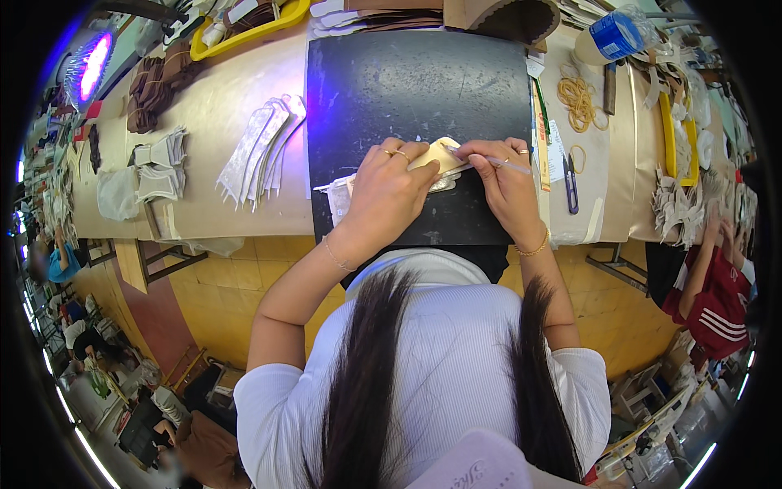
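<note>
On the black mat (415, 90), my left hand (389, 187) presses down a flat cream piece (436, 158), its fingers bent over the near side. A slim, pale, pen-like stick (515, 166) is pinched in my right hand (507, 181), its tip touching the cream piece near its far right end. More pale, flat pieces (338, 200) lie under and beside my left hand, partly hidden by it. What material they are I cannot tell.
Left of the mat lie fanned white strips (265, 147), white bundles (161, 167) and brown bundles (148, 94). A yellow tray (252, 37) stands behind. On the right are thread snips (571, 186), rubber bands (577, 102) and a blue-labelled jar (609, 39). A person in red (713, 301) works at far right.
</note>
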Tool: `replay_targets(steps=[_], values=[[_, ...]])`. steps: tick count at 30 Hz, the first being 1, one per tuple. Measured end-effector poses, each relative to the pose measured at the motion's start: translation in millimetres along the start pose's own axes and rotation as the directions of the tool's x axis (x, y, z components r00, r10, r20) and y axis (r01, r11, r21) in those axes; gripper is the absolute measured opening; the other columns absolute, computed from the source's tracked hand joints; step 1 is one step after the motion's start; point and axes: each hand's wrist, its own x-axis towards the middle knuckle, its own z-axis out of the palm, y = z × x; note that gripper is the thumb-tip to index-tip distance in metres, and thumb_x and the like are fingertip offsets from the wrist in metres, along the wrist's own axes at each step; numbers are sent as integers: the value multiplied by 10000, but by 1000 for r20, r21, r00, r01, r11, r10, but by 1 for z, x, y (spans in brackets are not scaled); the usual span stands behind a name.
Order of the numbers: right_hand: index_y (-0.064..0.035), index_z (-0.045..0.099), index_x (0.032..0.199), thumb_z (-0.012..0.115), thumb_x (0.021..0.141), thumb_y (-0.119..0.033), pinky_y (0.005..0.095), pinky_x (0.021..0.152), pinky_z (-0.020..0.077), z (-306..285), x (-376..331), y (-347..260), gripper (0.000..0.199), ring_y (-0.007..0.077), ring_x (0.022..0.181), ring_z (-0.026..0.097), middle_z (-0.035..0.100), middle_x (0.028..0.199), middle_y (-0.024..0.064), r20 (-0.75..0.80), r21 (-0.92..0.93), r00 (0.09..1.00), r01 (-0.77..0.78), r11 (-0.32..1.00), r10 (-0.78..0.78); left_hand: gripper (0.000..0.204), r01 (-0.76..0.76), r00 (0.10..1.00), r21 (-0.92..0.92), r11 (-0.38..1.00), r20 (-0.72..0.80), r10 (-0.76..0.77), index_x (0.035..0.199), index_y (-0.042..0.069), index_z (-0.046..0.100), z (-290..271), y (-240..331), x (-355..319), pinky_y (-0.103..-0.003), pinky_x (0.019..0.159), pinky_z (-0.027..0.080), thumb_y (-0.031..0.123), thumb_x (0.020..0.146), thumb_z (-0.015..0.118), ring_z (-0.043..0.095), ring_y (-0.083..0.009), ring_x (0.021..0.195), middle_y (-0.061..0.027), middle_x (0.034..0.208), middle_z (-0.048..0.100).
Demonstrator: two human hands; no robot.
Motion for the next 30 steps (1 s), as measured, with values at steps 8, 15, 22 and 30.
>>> replay_targets(steps=[8, 15, 22, 30], values=[[-60, 651, 912, 510, 1051, -247, 386, 885, 391, 3, -8, -1, 273, 226, 766, 609, 715, 898, 63, -209, 66, 977, -20, 998, 33, 162, -10, 1000, 26, 1000, 13, 9, 952, 55, 755, 0, 2, -1, -401, 864, 493, 134, 812, 768, 617, -286, 962, -98, 1062, 679], [14, 592, 1060, 458, 1083, -252, 337, 881, 508, 16, -14, -10, 298, 224, 949, 677, 595, 1029, 99, -283, 604, 910, -76, 793, 303, 290, 82, 995, -237, 968, -41, -94, 1042, 45, 698, -9, -6, -4, -391, 817, 536, 90, 776, 803, 644, -299, 935, -100, 1058, 632], [18, 575, 1109, 428, 1091, -240, 317, 873, 530, 21, -22, -4, 297, 232, 970, 687, 572, 1039, 103, -204, 489, 946, -126, 863, 253, 355, 182, 983, -271, 945, 28, -181, 1090, 48, 687, -15, -10, -7, -392, 854, 524, 124, 771, 823, 633, -305, 980, -102, 1086, 637], [13, 562, 1124, 406, 1096, -284, 313, 884, 528, 17, -25, -1, 338, 246, 998, 710, 582, 1028, 98, -214, 344, 940, -180, 921, 264, 342, 117, 993, -186, 976, 15, -116, 1099, 54, 672, -7, -6, -4, -424, 910, 476, 121, 786, 792, 579, -324, 1026, -106, 1091, 632]])
